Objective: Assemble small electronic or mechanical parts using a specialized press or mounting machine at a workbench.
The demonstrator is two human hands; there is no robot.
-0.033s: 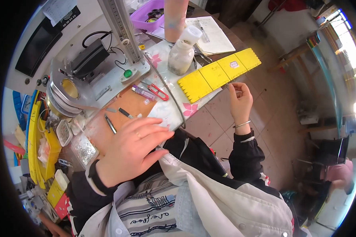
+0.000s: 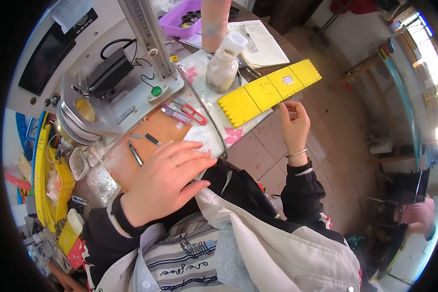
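Note:
My left hand (image 2: 163,182) hovers over the near edge of the table, palm down, fingers stretched out and thumb apart. Nothing shows in it. My right hand (image 2: 296,127) is raised at the near edge of a long yellow board (image 2: 258,96) with notched edges and several panels. Its thumb and fingertips are pinched together by that edge; whatever lies between them is too small to make out. Red-handled thread snips (image 2: 193,115) and a purple lighter (image 2: 176,115) lie beyond my left hand. Close to its knuckles is a dark pen-like tool (image 2: 136,154).
On the left stands a machine (image 2: 85,109) with an upright column and green button. A tray of silvery bits (image 2: 103,185) is beside my left wrist. A capped bottle (image 2: 222,70), notebook (image 2: 270,48) and purple basket (image 2: 168,22) stand farther back. Another person (image 2: 418,219) is at the lower right.
My left hand has shifted very slightly to the right. The right hand and the yellow board look the same.

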